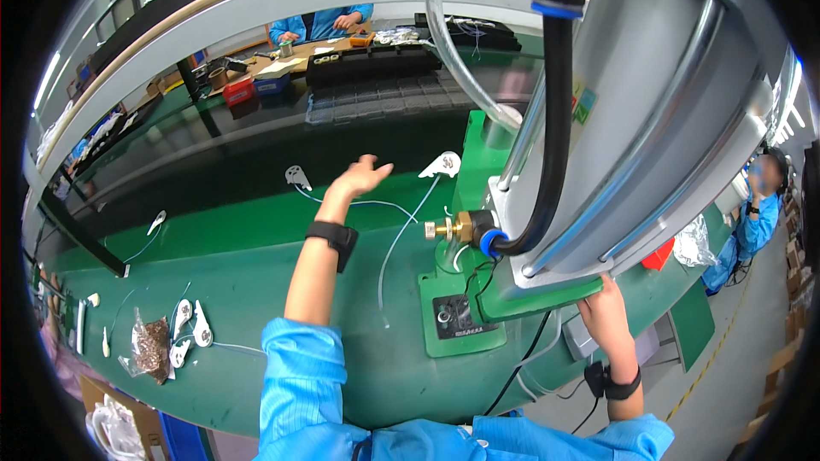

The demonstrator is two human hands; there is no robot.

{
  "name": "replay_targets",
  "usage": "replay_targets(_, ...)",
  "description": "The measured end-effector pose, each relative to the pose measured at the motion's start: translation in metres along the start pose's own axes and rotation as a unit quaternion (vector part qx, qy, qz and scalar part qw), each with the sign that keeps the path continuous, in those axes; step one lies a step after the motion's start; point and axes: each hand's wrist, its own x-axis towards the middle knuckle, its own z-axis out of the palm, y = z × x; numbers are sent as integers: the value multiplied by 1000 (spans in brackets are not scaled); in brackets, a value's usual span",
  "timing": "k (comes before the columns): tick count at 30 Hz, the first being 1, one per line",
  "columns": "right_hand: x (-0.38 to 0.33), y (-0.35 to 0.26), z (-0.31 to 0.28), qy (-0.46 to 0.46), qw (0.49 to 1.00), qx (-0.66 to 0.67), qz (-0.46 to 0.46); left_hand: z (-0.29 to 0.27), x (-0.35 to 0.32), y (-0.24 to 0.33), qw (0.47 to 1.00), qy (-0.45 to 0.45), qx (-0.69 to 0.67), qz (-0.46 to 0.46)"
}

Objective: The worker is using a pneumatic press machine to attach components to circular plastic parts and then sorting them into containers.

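My left hand (362,177) reaches over the belt's edge with its fingers stretched out and nothing seen in it. On either side of it lie two white plastic parts, one with a thin tube (296,177) to the left and one (441,165) to the right, next to the green press. A pale tube (395,260) trails from the right part onto the green bench. My right hand (605,312) is up against the green arm of the pneumatic press (547,300), at its right edge; its fingertips are hidden behind it. The press has a large grey cylinder (658,111).
More white parts (202,324) and a bag of small brown pieces (152,348) lie on the left of the bench. Black hoses (555,119) and cables run by the press. Beyond the dark belt, a person in blue (329,24) sits working; another stands at right.
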Motion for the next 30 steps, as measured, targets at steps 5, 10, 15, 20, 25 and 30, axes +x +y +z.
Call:
replay_targets(5,-64,30,-12,-4,990,-58,129,-6,5,-39,928,201,71,-305)
replay_targets(10,-52,30,-11,-3,994,-47,94,-19,4,-113,942,268,8,-201)
replay_targets(15,-23,14,7,3,1000,-8,23,-62,-79,-80,949,287,-96,93)
replay_targets(20,-17,-1,17,4,1000,23,10,-40,-185,-70,921,23,78,381)
replay_targets(25,-14,-4,16,17,999,33,-15,-48,-250,-64,929,-272,-9,252)
replay_targets(30,-19,-8,15,4,999,30,-9,-28,-226,-84,994,11,50,100)
